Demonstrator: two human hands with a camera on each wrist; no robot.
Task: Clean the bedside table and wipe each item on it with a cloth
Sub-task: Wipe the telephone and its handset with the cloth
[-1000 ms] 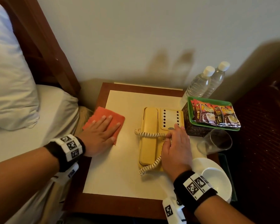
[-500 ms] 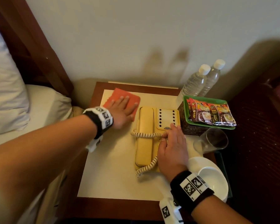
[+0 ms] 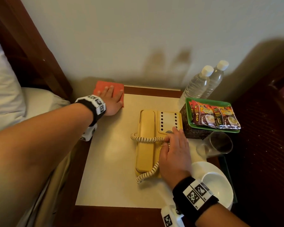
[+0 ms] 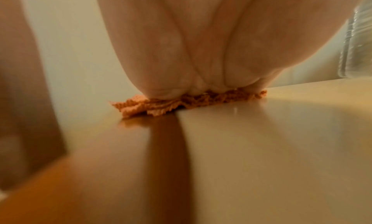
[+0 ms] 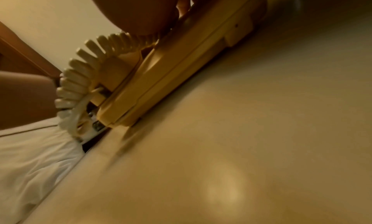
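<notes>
Left hand (image 3: 111, 102), fingers flat, presses cloth (image 3: 103, 86) at bench (image 3: 108, 169) eleven o'clock corner mid-wipe; right hand (image 3: 174, 154) rests flat on telephone (image 3: 146, 140), likely wiped next.

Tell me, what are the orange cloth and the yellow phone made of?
The orange cloth looks like soft woven fabric: its edge is crinkled and frayed under the left hand. The yellow telephone seems to be hard, smooth plastic, with a moulded seam and a springy coiled cord.

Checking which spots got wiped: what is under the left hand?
The orange cloth, pressed flat by the left hand on the table's far left corner. The surface beneath the cloth is covered, so its state cannot be seen.
</notes>
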